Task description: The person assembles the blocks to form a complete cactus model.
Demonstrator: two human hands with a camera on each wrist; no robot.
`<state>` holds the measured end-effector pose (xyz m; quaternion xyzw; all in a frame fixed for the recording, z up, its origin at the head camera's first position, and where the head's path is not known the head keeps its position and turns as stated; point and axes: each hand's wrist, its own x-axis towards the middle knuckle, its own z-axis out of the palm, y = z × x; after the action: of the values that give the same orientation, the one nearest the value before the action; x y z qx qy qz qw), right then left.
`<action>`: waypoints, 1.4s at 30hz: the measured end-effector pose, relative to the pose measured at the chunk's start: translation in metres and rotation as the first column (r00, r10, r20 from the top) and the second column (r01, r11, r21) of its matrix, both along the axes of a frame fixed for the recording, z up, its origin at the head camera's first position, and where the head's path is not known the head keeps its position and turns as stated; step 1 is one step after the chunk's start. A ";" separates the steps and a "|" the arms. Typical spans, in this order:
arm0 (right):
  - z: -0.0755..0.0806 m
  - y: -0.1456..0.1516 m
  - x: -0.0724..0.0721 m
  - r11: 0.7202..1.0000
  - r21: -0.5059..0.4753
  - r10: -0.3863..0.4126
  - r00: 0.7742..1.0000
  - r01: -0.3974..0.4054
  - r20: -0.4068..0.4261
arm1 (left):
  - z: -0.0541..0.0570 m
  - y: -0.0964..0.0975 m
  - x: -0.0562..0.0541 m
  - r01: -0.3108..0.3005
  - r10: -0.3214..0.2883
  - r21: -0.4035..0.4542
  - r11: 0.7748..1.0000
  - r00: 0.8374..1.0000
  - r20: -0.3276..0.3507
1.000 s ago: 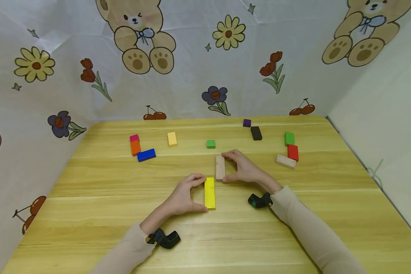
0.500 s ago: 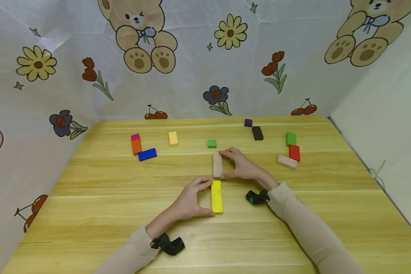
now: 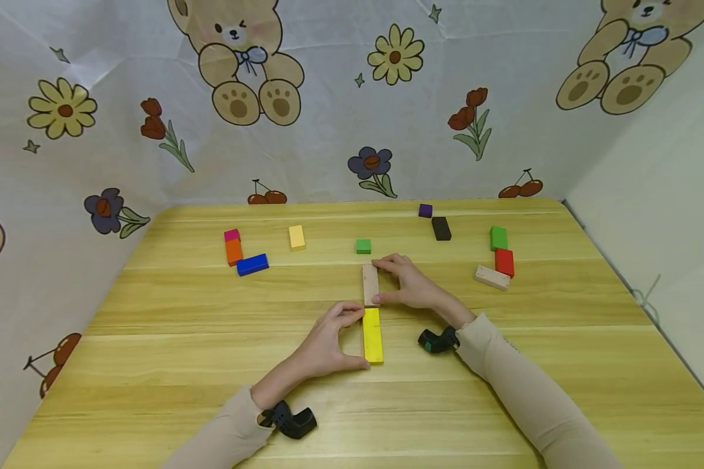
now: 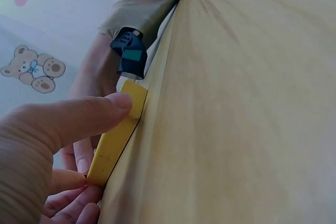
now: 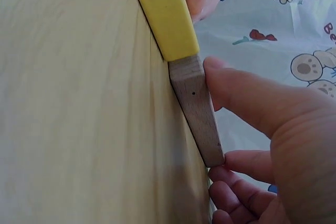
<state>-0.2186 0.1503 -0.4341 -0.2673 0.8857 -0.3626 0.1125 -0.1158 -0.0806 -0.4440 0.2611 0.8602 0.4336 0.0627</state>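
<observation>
A yellow wooden block (image 3: 373,336) lies lengthwise on the table. My left hand (image 3: 326,344) holds it from the left, thumb at the near end and fingers at the far end; the left wrist view shows the thumb (image 4: 121,103) on its end. Straight beyond it lies a plain wooden block (image 3: 370,284), end to end with the yellow one and roughly in line. From the right side my right hand (image 3: 413,284) grips that plain block between thumb and fingers. In the right wrist view the two blocks' ends meet or nearly meet.
Beyond the plain block sits a small green block (image 3: 363,246). At left are pink, orange (image 3: 233,252), blue (image 3: 253,264) and pale yellow (image 3: 296,238) blocks. A purple cube (image 3: 425,210) and black block (image 3: 441,228) lie behind; green, red (image 3: 504,262) and plain (image 3: 492,277) blocks at right.
My left hand has moved the yellow block right and slightly nearer. The right hand has shifted the plain block left, so the two, formerly offset, now line up end to end.
</observation>
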 end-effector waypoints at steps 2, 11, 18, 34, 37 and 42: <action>0.001 -0.001 0.001 1.000 -0.003 -0.005 1.000 0.005 -0.010 | 0.000 0.000 0.000 0.001 -0.001 -0.001 1.000 1.000 -0.001; 0.001 -0.006 0.005 1.000 0.009 -0.014 0.999 0.015 -0.041 | 0.001 0.001 0.000 -0.002 0.002 0.002 1.000 1.000 0.004; 0.002 -0.007 0.007 1.000 0.013 -0.015 0.999 0.015 -0.051 | 0.000 0.002 0.000 0.000 0.000 0.010 1.000 1.000 0.007; 0.001 -0.003 0.005 0.999 -0.044 -0.014 1.000 0.013 -0.014 | 0.007 0.001 -0.003 -0.013 0.014 -0.023 1.000 1.000 0.023; 0.002 0.000 0.002 0.995 -0.090 -0.032 0.999 0.034 0.026 | 0.011 0.000 -0.008 -0.020 0.021 -0.011 1.000 1.000 0.012; 0.004 0.000 -0.008 0.988 -0.132 -0.075 0.996 0.080 0.042 | 0.011 0.000 -0.023 0.009 -0.012 -0.050 0.999 0.999 -0.051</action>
<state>-0.2264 0.1500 -0.4299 -0.2330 0.8668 -0.4302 0.0966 -0.1391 -0.0806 -0.4326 0.2751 0.8706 0.4049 0.0493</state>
